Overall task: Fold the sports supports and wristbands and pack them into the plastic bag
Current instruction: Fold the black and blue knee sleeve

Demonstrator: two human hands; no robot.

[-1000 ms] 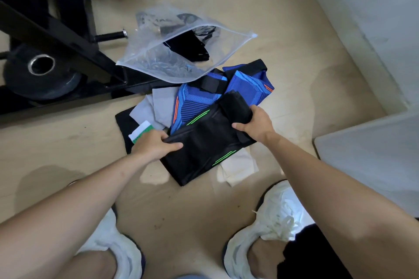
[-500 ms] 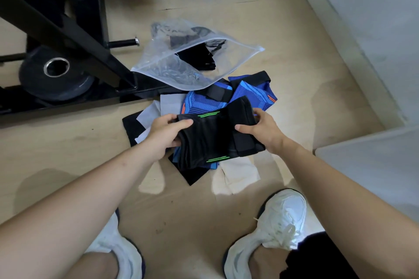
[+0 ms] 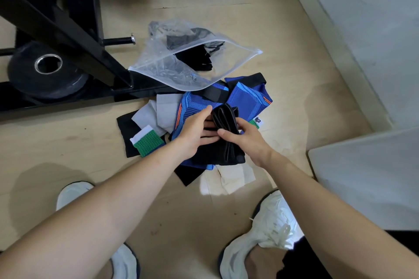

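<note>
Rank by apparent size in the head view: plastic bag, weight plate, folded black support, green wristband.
1. plastic bag, clearly largest
2. weight plate
3. folded black support; it is partly covered, so its rank against the plate is unsure
4. green wristband, clearly smallest

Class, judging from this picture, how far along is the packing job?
Done: black items already lie inside the plastic bag. In hand: the right hand grips a folded black support, the left hand steadying it. Left: blue supports, a green wristband and grey pieces on the floor.
</note>
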